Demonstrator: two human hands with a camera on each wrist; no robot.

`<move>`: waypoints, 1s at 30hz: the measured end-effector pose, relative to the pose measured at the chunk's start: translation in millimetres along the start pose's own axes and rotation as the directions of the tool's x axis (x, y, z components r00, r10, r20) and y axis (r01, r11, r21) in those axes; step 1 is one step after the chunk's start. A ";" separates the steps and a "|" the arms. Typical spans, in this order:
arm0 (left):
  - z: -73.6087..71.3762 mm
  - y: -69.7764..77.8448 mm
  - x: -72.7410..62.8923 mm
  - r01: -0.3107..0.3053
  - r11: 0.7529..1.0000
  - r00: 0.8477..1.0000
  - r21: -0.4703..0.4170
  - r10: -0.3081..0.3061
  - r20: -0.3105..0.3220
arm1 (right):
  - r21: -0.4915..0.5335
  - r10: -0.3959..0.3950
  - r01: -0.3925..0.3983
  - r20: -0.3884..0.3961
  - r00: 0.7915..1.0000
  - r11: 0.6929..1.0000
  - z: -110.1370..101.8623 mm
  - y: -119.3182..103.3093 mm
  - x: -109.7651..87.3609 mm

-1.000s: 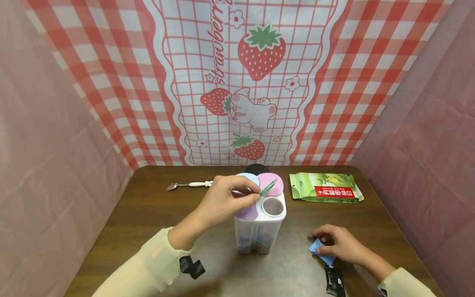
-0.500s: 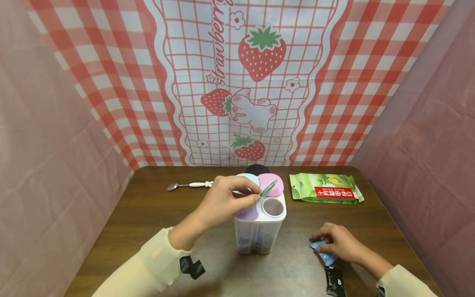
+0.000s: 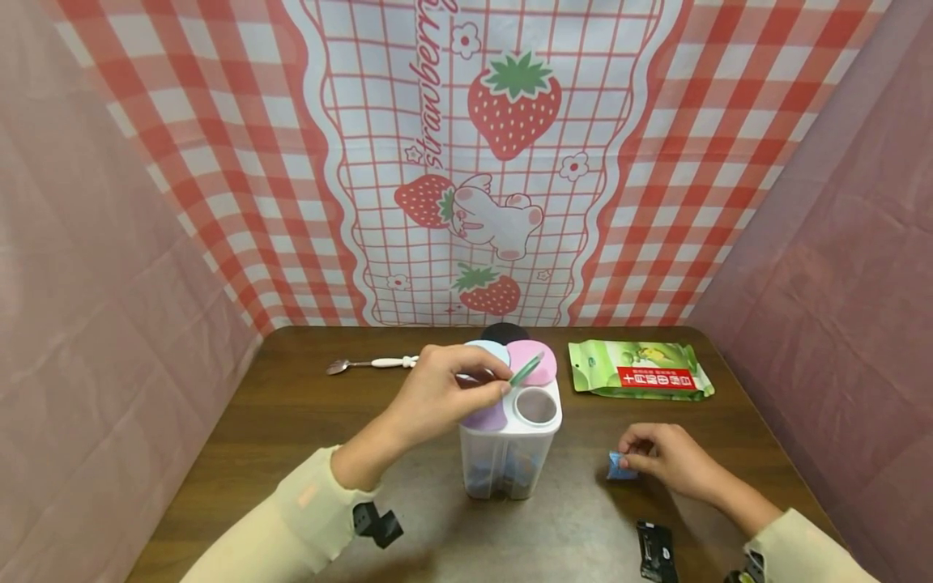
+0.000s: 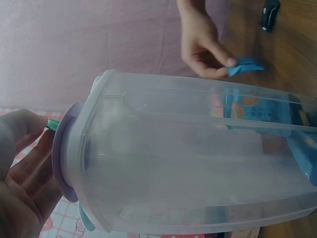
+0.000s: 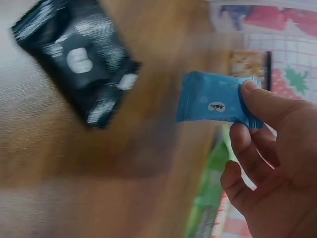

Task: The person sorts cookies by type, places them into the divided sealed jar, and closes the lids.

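Note:
In the head view my left hand [image 3: 440, 394] pinches a green lid [image 3: 526, 369], seen edge-on, over a clear storage box [image 3: 503, 461]. This box has a white top with pink [image 3: 533, 361], light blue and purple lids; one round opening [image 3: 536, 406] at its near right is uncovered. Several blue packets [image 4: 260, 110] lie in the bottom of the box. To the right, my right hand [image 3: 678, 461] holds a small blue wrapped packet [image 5: 210, 98] by one end between thumb and fingers. In the left wrist view the packet shows above the tabletop.
A black packet [image 3: 656, 552] lies on the table near the right hand. Toward the back right lies a green and red bag [image 3: 641, 369]. A white-handled fork [image 3: 375, 363] rests at the back left. Something round and black [image 3: 505, 332] stands behind the box.
My right hand has lifted the blue packet off the spot beside the black packet and moved it slightly away from me. The left hand and green lid have stayed in place.

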State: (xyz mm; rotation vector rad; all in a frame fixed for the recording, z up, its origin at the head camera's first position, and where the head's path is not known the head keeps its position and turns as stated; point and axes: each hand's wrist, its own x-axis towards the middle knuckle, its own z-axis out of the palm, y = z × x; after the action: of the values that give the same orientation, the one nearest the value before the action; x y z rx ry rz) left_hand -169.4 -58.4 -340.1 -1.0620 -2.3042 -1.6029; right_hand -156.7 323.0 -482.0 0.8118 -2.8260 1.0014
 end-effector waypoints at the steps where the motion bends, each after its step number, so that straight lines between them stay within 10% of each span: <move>1: -0.1 -0.1 0.0 0.001 1.000 1.000 0.000 -0.001 0.000 | 0.001 -0.003 0.003 -0.012 1.000 1.000 -2.5 -3.4 2.3; 19: -0.2 -1.2 0.2 -0.022 1.000 1.000 -0.003 0.022 -0.002 | 0.042 -0.139 0.163 -0.339 0.930 0.986 -54.1 -104.7 45.1; 30: -0.1 -1.3 0.4 -0.032 0.999 0.999 0.008 0.032 -0.008 | 0.100 -0.219 0.280 -0.398 0.891 0.955 -60.0 -142.1 64.4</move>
State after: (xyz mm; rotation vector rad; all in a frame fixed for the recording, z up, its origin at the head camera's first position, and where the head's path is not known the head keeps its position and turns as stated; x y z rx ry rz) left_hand -170.5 -58.5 -340.9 -1.0832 -2.2744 -1.5817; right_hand -151.3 235.7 -339.5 0.8560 -2.2718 1.1965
